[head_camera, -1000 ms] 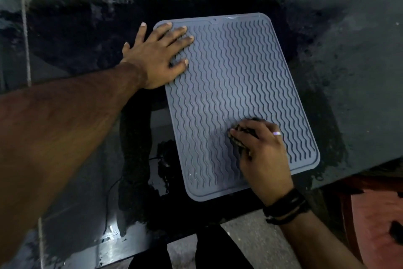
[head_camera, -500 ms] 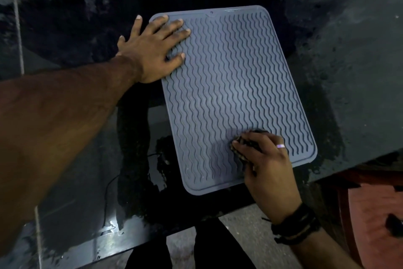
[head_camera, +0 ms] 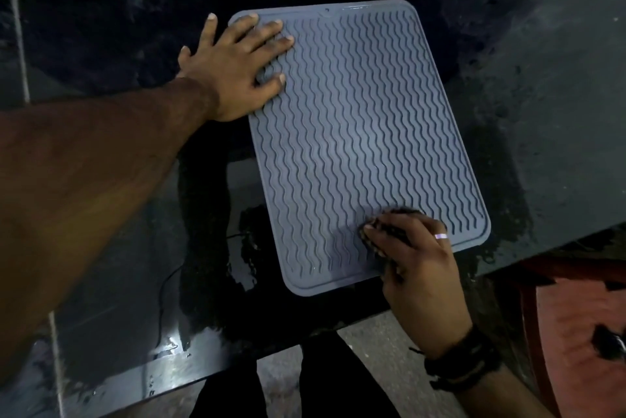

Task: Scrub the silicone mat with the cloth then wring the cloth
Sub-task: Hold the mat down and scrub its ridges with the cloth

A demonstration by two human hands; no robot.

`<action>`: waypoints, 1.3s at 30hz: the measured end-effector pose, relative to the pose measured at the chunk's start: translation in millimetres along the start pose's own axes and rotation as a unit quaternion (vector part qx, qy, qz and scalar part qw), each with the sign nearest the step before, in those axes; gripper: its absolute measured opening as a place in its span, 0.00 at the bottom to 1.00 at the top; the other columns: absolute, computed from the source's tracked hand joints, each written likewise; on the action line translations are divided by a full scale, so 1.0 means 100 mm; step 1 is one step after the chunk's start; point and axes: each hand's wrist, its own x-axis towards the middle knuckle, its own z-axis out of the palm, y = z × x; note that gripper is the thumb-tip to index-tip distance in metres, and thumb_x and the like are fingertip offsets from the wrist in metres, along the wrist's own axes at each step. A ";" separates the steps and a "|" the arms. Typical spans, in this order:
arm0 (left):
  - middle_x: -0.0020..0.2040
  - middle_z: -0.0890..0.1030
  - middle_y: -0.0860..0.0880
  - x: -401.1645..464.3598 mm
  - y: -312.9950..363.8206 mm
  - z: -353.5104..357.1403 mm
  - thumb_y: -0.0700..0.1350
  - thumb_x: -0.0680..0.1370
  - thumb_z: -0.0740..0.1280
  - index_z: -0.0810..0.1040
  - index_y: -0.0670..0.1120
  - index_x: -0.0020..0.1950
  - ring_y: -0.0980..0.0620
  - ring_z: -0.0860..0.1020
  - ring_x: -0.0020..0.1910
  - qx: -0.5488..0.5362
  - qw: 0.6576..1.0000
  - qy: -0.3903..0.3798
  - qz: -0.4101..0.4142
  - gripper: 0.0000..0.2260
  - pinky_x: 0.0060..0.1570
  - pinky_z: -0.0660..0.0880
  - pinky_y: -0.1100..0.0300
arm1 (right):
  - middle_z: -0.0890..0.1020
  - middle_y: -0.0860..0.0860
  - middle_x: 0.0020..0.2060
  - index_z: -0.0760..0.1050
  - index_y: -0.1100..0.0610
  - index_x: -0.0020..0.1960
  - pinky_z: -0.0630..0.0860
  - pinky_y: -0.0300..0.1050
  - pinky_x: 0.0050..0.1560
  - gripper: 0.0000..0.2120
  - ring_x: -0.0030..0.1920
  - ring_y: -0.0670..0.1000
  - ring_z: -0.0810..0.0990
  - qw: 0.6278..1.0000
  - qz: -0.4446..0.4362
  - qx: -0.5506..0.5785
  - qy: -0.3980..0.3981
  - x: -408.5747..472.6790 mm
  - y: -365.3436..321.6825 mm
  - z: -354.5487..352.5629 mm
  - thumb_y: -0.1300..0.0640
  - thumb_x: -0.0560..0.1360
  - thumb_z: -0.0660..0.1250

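On the wet dark counter (head_camera: 542, 112) the silicone mat (head_camera: 355, 133) lay lengthwise away from the person; the left hand (head_camera: 233, 68) pressed flat on its far corner, while the right hand (head_camera: 413, 261) gripped the cloth (head_camera: 396, 224) at the near edge.

Dim, murky light overall; the dark wet worktop (head_camera: 542, 85) swallows detail, with small bright glints on its near left edge (water sheen). The grey mat (head_camera: 355, 133) is softly, evenly lit. Straight edges bow toward the frame borders, and the near left forearm looks blurred.
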 end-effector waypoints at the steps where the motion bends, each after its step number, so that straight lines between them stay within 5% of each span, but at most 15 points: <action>1: 0.88 0.46 0.64 0.00 0.00 0.00 0.76 0.79 0.43 0.47 0.70 0.86 0.55 0.43 0.88 0.001 1.000 0.000 0.000 0.35 0.74 0.48 0.17 | 0.81 0.53 0.55 0.83 0.56 0.55 0.74 0.49 0.59 0.19 0.58 0.60 0.74 1.000 0.004 0.001 0.002 0.04 -0.01 0.01 0.70 0.66 0.70; 16: 0.88 0.45 0.64 0.01 -0.01 0.01 0.76 0.78 0.43 0.46 0.69 0.86 0.55 0.43 0.88 0.001 1.000 0.000 0.004 0.35 0.74 0.49 0.16 | 0.81 0.55 0.54 0.83 0.57 0.55 0.74 0.50 0.60 0.22 0.58 0.60 0.74 0.999 0.028 0.016 -0.016 -0.06 -0.07 -0.06 0.72 0.64 0.71; 25: 0.88 0.46 0.65 0.02 -0.04 0.03 0.77 0.79 0.43 0.45 0.70 0.85 0.55 0.43 0.87 0.002 1.000 0.004 0.010 0.35 0.74 0.49 0.15 | 0.80 0.52 0.55 0.83 0.56 0.54 0.70 0.42 0.62 0.24 0.58 0.56 0.73 0.999 0.030 0.016 -0.043 -0.35 -0.02 -0.13 0.73 0.61 0.72; 32: 0.88 0.45 0.65 0.04 -0.05 0.05 0.77 0.79 0.43 0.45 0.71 0.85 0.56 0.43 0.87 0.001 1.000 0.004 0.013 0.34 0.74 0.47 0.16 | 0.80 0.54 0.55 0.82 0.58 0.57 0.74 0.50 0.60 0.23 0.57 0.60 0.74 0.999 0.029 0.011 -0.034 -0.04 -0.08 -0.09 0.73 0.64 0.70; 39: 0.88 0.46 0.65 0.04 -0.06 0.04 0.77 0.79 0.43 0.45 0.70 0.85 0.56 0.43 0.87 0.001 1.000 0.003 0.010 0.35 0.74 0.47 0.16 | 0.80 0.51 0.56 0.83 0.55 0.56 0.74 0.47 0.59 0.27 0.58 0.55 0.72 0.997 0.039 0.014 -0.065 -0.45 -0.01 -0.15 0.73 0.61 0.73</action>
